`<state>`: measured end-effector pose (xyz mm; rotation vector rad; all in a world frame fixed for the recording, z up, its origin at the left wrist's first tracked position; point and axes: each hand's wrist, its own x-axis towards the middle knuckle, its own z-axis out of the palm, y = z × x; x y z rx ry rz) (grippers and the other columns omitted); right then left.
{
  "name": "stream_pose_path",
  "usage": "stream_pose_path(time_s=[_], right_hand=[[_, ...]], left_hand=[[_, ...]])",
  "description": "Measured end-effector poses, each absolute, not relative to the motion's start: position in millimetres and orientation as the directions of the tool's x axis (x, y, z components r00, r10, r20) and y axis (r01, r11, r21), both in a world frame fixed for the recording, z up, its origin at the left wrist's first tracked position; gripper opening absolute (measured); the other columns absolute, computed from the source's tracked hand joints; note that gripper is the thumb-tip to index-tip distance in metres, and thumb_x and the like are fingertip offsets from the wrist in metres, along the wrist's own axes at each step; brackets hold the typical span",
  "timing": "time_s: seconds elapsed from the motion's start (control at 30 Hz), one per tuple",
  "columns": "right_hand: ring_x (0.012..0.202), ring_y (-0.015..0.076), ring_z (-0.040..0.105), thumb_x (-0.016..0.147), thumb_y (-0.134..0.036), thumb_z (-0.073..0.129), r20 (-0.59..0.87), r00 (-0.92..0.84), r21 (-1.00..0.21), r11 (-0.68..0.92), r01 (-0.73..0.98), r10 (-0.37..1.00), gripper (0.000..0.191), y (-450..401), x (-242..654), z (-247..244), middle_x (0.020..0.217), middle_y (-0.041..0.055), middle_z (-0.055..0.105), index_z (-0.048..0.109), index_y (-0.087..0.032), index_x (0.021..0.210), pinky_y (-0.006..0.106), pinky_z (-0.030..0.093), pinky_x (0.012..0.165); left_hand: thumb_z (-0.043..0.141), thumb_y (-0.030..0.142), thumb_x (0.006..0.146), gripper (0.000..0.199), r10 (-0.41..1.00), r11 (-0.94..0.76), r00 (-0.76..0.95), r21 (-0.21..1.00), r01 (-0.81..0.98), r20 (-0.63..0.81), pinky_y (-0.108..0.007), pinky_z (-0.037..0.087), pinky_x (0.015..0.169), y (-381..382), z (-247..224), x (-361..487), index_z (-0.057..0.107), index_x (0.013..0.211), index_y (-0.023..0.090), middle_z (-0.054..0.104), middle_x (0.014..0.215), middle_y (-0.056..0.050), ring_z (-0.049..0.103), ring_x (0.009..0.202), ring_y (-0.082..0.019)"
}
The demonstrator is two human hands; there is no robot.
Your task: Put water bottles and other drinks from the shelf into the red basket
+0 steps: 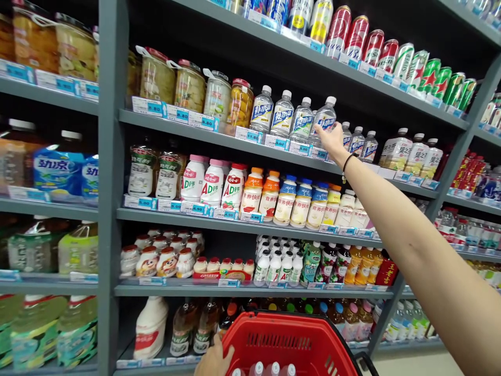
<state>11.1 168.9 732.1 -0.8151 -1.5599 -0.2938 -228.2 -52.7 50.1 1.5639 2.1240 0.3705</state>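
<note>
My right hand [332, 141] reaches to the second shelf from the top, its fingers wrapped round a clear bottle [325, 116] with a white cap and blue-and-white label. Similar bottles [282, 116] stand just to its left and right. At the bottom, my left hand [216, 357] is at the left rim of a red basket [279, 324], its fingers bent over the edge. Several white-capped bottles [275, 368] lie inside the basket.
Glass jars [190, 89] line the same shelf on the left. Cans [356, 39] stand above, and milk drink bottles [252, 193] below. A grey upright post [109, 183] divides the shelving on the left. Lower shelves hold small bottles [262, 266].
</note>
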Motion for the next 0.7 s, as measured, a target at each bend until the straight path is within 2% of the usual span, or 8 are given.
stream_pose_path(time_s=[0.07, 0.17, 0.27, 0.37, 0.47, 0.6, 0.63, 0.7], right_hand=[[0.143, 0.0342, 0.045, 0.091, -0.062, 0.063, 0.954, 0.156, -0.295, 0.724, 0.623, 0.255, 0.092, 159, 12, 729, 0.150, 0.0278, 0.044, 0.030, -0.005, 0.155, 0.053, 0.035, 0.119], [0.147, 0.0306, 0.042, 0.099, -0.064, 0.049, 0.954, 0.265, -0.268, 0.783, 0.561, 0.137, 0.085, 141, 21, 724, 0.156, 0.0249, 0.038, 0.021, -0.011, 0.159, 0.052, 0.029, 0.123], [0.145, 0.0301, 0.044, 0.102, -0.067, 0.036, 0.937, 0.344, -0.245, 0.821, 0.516, 0.063, 0.077, 119, 43, 709, 0.153, 0.0221, 0.041, 0.024, -0.015, 0.158, 0.055, 0.031, 0.121], [0.136, 0.0311, 0.052, 0.102, -0.068, 0.032, 0.951, 0.306, -0.198, 0.849, 0.489, 0.046, 0.072, 84, 72, 671, 0.143, 0.0199, 0.049, 0.037, -0.017, 0.152, 0.057, 0.040, 0.115], [0.122, 0.0318, 0.060, 0.097, -0.066, 0.047, 0.971, 0.203, -0.208, 0.854, 0.476, 0.123, 0.067, 36, 100, 605, 0.129, 0.0182, 0.060, 0.050, -0.015, 0.140, 0.055, 0.049, 0.105], [0.101, 0.0312, 0.067, 0.082, -0.051, 0.073, 0.941, 0.010, -0.305, 0.835, 0.458, 0.339, 0.061, -23, 127, 495, 0.116, 0.0151, 0.068, 0.059, -0.017, 0.131, 0.052, 0.058, 0.091], [0.098, 0.0313, 0.068, 0.080, -0.046, 0.075, 0.901, -0.096, -0.346, 0.832, 0.433, 0.424, 0.063, -33, 131, 467, 0.116, 0.0145, 0.069, 0.058, -0.019, 0.135, 0.051, 0.060, 0.088], [0.107, 0.0344, 0.068, 0.075, -0.040, 0.078, 0.838, -0.203, -0.390, 0.815, 0.428, 0.507, 0.072, -48, 134, 413, 0.122, 0.0151, 0.069, 0.056, -0.020, 0.142, 0.052, 0.058, 0.096]], left_hand=[[0.026, 0.029, 0.103, 0.062, 0.949, 0.310, -0.242, 0.476, 0.823, -0.201, -0.044, 0.045, 0.107, -52, 47, -229, 0.028, 0.151, -0.012, 0.066, 0.131, -0.033, 0.065, 0.127, -0.034], [0.024, 0.028, 0.103, 0.063, 0.953, 0.298, -0.229, 0.491, 0.819, -0.197, -0.043, 0.044, 0.107, -51, 44, -230, 0.025, 0.151, -0.013, 0.065, 0.132, -0.034, 0.065, 0.127, -0.033], [0.022, 0.029, 0.103, 0.063, 0.956, 0.289, -0.217, 0.498, 0.818, -0.198, -0.044, 0.046, 0.105, -50, 43, -232, 0.028, 0.150, -0.011, 0.067, 0.129, -0.033, 0.067, 0.123, -0.034], [0.019, 0.032, 0.102, 0.063, 0.961, 0.271, -0.199, 0.505, 0.819, -0.192, -0.045, 0.047, 0.103, -49, 45, -232, 0.033, 0.147, -0.009, 0.068, 0.127, -0.032, 0.068, 0.122, -0.036], [0.017, 0.035, 0.102, 0.066, 0.956, 0.284, -0.203, 0.490, 0.824, -0.212, -0.048, 0.046, 0.105, -47, 46, -233, 0.033, 0.148, -0.010, 0.066, 0.130, -0.032, 0.066, 0.124, -0.038], [0.016, 0.036, 0.101, 0.069, 0.952, 0.296, -0.222, 0.436, 0.850, -0.213, -0.049, 0.044, 0.107, -47, 48, -231, 0.033, 0.149, -0.010, 0.066, 0.132, -0.032, 0.064, 0.126, -0.040], [0.015, 0.036, 0.101, 0.070, 0.952, 0.293, -0.224, 0.415, 0.861, -0.209, -0.049, 0.044, 0.107, -48, 49, -230, 0.032, 0.150, -0.011, 0.066, 0.132, -0.032, 0.064, 0.126, -0.040], [0.014, 0.032, 0.102, 0.070, 0.953, 0.286, -0.231, 0.339, 0.896, -0.195, -0.048, 0.045, 0.106, -50, 53, -227, 0.030, 0.153, -0.013, 0.066, 0.131, -0.032, 0.065, 0.125, -0.038]])
